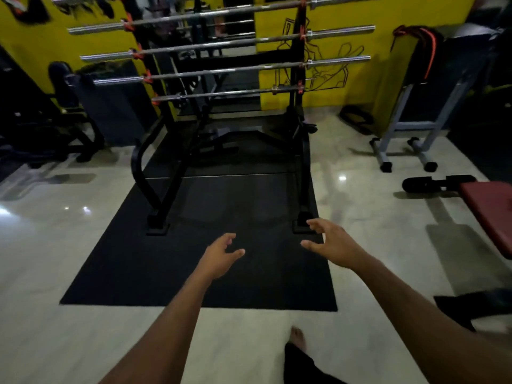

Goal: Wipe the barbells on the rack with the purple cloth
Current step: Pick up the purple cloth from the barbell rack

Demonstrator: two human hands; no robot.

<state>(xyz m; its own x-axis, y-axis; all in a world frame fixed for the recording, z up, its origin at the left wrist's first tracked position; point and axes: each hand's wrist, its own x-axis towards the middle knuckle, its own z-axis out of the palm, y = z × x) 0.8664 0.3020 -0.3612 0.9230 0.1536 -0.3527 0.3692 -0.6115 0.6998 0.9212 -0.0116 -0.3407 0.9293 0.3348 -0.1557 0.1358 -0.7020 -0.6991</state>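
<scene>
Several steel barbells [221, 42] lie across a black rack [300, 112] with orange hooks, stacked one above another at the top middle. My left hand [219, 257] and my right hand [332, 243] reach forward over the black floor mat [194, 273], well short of the rack. Both hands hold nothing and their fingers are loosely spread. No purple cloth is in view.
A yellow wall stands behind the rack. A dark bench machine [63, 112] sits at the left, a grey-framed bench [432, 92] at the right, and a red padded bench [490, 212] at the right edge. My bare foot [297, 338] is on the pale tiled floor.
</scene>
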